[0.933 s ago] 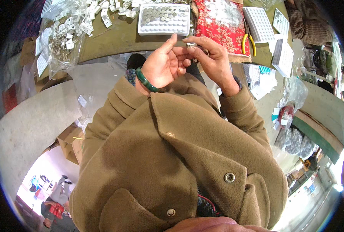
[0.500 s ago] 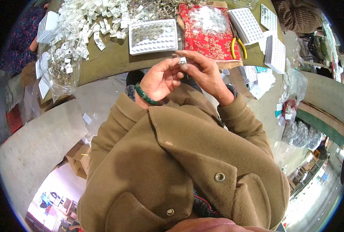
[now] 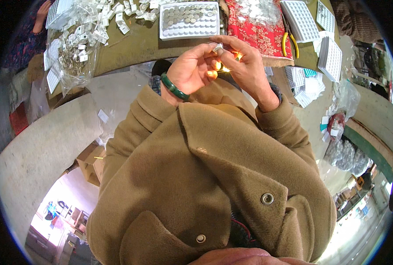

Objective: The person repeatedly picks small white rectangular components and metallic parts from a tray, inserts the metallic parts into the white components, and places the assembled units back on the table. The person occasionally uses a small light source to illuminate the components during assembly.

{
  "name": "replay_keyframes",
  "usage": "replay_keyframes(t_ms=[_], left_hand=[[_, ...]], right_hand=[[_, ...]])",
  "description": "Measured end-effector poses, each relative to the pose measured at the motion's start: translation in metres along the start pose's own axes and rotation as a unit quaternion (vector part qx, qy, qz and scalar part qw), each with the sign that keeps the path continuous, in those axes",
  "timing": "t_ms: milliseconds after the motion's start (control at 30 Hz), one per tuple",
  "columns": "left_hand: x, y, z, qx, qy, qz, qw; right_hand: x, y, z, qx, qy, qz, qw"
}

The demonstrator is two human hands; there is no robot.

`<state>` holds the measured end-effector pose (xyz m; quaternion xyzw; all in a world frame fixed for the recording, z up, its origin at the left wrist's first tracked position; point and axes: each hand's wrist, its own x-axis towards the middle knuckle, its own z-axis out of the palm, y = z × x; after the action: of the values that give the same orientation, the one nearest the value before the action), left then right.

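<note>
My left hand (image 3: 188, 70), with a green bangle (image 3: 174, 87) at its wrist, meets my right hand (image 3: 246, 62) in front of the table's near edge. Between the fingertips of both hands is a small white boxy piece (image 3: 217, 47), partly covered by the fingers. A bright yellow-orange glow (image 3: 224, 68) shows between my hands and lights up several fingertips; its source is hidden. Just beyond my hands lies a white tray (image 3: 189, 36) with rows of round bumps, its far rows carrying small round grey pieces.
White boxy pieces (image 3: 121, 24) are heaped at the table's left, beside a clear plastic bag (image 3: 75, 66). A red floral cloth (image 3: 253, 37) bears clear small pieces. Yellow-handled pliers (image 3: 290, 45) and stacked white trays (image 3: 299, 21) lie on the right. Another person's hand (image 3: 42, 13) shows far left.
The view has shifted, so the table sits higher in the picture. A yellow-orange glow has appeared between my fingers. Both hands still hold the small white piece.
</note>
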<state>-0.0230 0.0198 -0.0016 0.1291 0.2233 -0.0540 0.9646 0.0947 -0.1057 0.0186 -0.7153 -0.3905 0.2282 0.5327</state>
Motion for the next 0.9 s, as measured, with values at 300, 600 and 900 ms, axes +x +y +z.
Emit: replay_keyframes(t_ms=[300, 600, 900], left_hand=[[-0.004, -0.009, 0.021, 0.333, 0.047, 0.083, 0.938], [-0.005, -0.014, 0.026, 0.494, 0.01, 0.191, 0.848], [-0.007, -0.008, 0.029, 0.47, -0.003, 0.191, 0.862]], right_hand=[[-0.004, 0.004, -0.02, 0.131, -0.068, -0.011, 0.989], [0.036, 0.033, -0.071, -0.241, 0.117, 0.033, 0.963], [0.046, 0.047, -0.055, -0.338, 0.128, -0.052, 0.931]])
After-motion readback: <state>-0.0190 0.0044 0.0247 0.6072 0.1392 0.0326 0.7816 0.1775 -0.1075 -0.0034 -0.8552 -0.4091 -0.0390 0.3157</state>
